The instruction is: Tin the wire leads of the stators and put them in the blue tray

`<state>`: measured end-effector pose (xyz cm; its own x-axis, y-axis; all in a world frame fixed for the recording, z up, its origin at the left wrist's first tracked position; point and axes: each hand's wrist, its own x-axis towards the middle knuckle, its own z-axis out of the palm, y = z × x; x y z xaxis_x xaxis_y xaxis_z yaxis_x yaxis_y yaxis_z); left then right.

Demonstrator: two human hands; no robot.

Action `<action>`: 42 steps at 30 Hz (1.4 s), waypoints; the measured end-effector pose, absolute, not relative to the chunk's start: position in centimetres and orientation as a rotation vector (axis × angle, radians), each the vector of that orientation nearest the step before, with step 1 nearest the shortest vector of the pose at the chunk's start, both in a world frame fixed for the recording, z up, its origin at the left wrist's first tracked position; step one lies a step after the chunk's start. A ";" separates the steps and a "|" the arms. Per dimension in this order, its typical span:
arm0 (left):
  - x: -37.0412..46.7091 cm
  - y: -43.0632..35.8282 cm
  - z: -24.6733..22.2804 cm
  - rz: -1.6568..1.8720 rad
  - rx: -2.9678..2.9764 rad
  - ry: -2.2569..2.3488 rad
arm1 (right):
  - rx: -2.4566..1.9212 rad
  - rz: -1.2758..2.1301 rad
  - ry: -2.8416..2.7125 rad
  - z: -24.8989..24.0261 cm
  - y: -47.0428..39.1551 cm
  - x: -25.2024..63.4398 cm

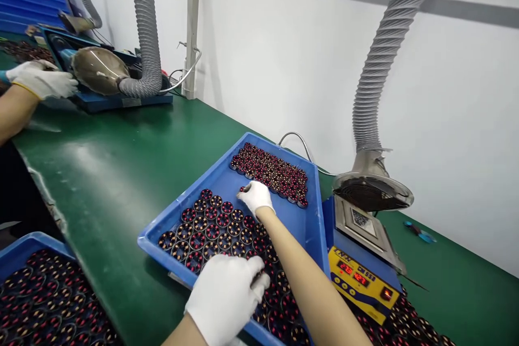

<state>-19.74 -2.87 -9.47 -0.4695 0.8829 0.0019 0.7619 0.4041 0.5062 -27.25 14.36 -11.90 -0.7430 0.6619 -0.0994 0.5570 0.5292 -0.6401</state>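
Note:
A blue tray [221, 181] lies on the green table and holds several small round wound coils in two groups, a far group [271, 170] and a near group [214, 227]. My right hand [255, 197], in a white glove, reaches into the middle of the tray and pinches one coil [243, 189] at its fingertips. My left hand [227, 294], also gloved, rests on the near coils at the tray's front edge with fingers curled; what it holds is hidden.
A blue-and-yellow solder station [360, 275] with red digits stands right of the tray under a grey extraction hose [377, 81]. A second tray of coils [40, 292] sits bottom left. A co-worker's gloved hands [40, 81] work at another hose hood [99, 70] at the far left.

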 end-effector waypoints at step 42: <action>-4.9 3.0 -12.3 0.071 2.592 1.945 | -0.455 1.015 -1.321 1.5 9.0 6.5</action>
<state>-4.90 3.02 -12.30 0.2805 0.9552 0.0944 0.9595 -0.2765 -0.0533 6.47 9.03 1.50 -0.0756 0.8134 0.5768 -0.3478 0.5206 -0.7798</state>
